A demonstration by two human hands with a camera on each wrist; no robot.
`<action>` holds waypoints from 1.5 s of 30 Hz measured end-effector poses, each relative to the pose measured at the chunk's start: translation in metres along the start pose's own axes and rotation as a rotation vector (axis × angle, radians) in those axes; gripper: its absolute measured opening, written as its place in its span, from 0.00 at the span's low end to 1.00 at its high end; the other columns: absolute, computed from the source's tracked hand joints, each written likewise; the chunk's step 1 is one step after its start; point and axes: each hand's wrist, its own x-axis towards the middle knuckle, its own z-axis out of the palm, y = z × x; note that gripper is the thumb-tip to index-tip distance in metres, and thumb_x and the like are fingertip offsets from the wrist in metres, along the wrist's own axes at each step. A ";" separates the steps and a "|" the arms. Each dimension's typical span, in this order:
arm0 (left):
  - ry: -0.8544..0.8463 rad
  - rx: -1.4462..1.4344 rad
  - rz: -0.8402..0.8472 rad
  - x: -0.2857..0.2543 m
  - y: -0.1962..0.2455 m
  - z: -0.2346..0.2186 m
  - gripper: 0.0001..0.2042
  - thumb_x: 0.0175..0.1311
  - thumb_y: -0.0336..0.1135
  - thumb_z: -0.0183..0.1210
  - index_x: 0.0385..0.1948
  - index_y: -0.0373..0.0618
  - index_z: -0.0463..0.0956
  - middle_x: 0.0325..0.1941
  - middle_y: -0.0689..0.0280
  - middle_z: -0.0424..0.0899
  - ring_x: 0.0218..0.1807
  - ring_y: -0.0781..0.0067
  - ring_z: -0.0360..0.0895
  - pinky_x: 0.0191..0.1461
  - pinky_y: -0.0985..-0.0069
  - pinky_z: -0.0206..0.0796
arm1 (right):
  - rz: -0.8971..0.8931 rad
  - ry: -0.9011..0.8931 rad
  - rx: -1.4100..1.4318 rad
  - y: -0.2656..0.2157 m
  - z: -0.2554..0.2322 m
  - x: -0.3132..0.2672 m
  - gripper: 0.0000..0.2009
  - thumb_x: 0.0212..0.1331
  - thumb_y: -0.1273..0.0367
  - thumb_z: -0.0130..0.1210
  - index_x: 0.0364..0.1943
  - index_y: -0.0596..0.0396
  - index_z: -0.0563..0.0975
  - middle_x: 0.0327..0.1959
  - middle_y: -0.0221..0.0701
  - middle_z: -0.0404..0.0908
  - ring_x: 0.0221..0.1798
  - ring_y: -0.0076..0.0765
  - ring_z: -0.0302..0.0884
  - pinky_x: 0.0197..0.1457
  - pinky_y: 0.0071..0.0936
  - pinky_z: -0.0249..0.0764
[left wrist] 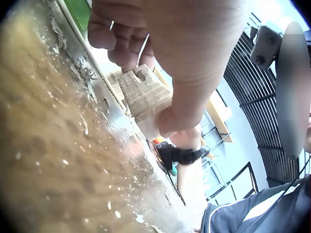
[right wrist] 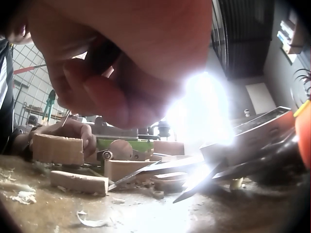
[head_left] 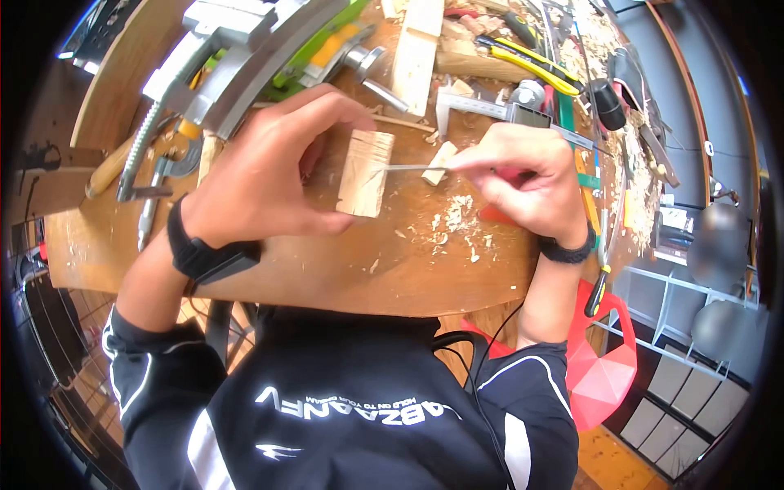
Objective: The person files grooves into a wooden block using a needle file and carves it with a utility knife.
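Observation:
My left hand (head_left: 265, 167) grips a small rectangular wood block (head_left: 365, 174) by its edges, thumb at the near end and fingers at the far end. Above the bench, the block shows a notch in its top in the left wrist view, where the fingers (left wrist: 124, 43) curl behind it. My right hand (head_left: 523, 175) pinches a tool with a thin metal shaft (head_left: 412, 167), whose tip meets the block's right side. Most of its dark handle (right wrist: 104, 56) is hidden in the fist. Below the shaft lies a small wood offcut (head_left: 439, 163).
Wood shavings (head_left: 457, 220) lie on the wooden bench (head_left: 327, 278). A metal vise-like machine (head_left: 245, 73) stands at the back left. Behind the right hand are a caliper (head_left: 478, 104), a yellow-black cutter (head_left: 531, 65) and several wood pieces. A red bag (head_left: 600, 367) hangs at the right.

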 end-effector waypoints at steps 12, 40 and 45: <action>-0.013 0.090 -0.061 0.000 0.002 0.003 0.37 0.33 0.33 0.82 0.53 0.43 0.76 0.45 0.66 0.77 0.29 0.75 0.68 0.32 0.77 0.66 | 0.186 0.674 0.163 0.021 -0.014 -0.001 0.07 0.67 0.76 0.59 0.47 0.60 0.80 0.36 0.25 0.83 0.38 0.15 0.79 0.45 0.16 0.74; -0.008 0.129 -0.055 0.000 0.002 0.001 0.38 0.35 0.32 0.82 0.56 0.42 0.75 0.45 0.65 0.77 0.28 0.74 0.67 0.32 0.76 0.63 | 0.287 0.505 -0.322 0.044 -0.019 -0.005 0.19 0.64 0.66 0.64 0.57 0.57 0.83 0.53 0.38 0.86 0.58 0.43 0.76 0.67 0.35 0.69; -0.004 0.130 -0.056 0.000 0.002 0.001 0.38 0.35 0.32 0.82 0.56 0.42 0.75 0.44 0.65 0.77 0.28 0.74 0.67 0.32 0.75 0.63 | 0.241 0.491 -0.450 0.039 -0.016 -0.004 0.20 0.62 0.64 0.66 0.57 0.54 0.84 0.53 0.37 0.87 0.58 0.42 0.76 0.67 0.35 0.69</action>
